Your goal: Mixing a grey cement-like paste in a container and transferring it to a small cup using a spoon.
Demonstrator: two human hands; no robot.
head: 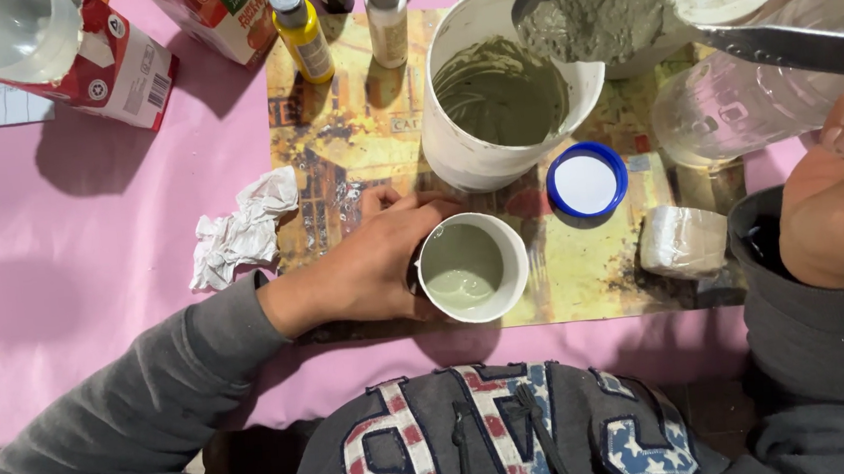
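The left hand curls partly closed around the side of a small white cup, fingers wrapping its far wall and thumb near its rim; the forearm, in a grey sleeve, runs in from the lower left. The cup stands upright near the front edge of a printed mat on the pink tablecloth and holds a pale grey-green liquid. The right hand, close to the camera at the right edge, is closed around the handle of a metal spoon; the fingers themselves are mostly out of view, only the thumb showing. The spoon bowl, heaped with thick grey paste, is raised above the rim of a large white tub, which stands behind the cup and contains more of the same paste. A blue-rimmed lid lies just right of the tub. A crumpled tissue rests at the mat's left edge. A yellow bottle stands at the mat's far edge.
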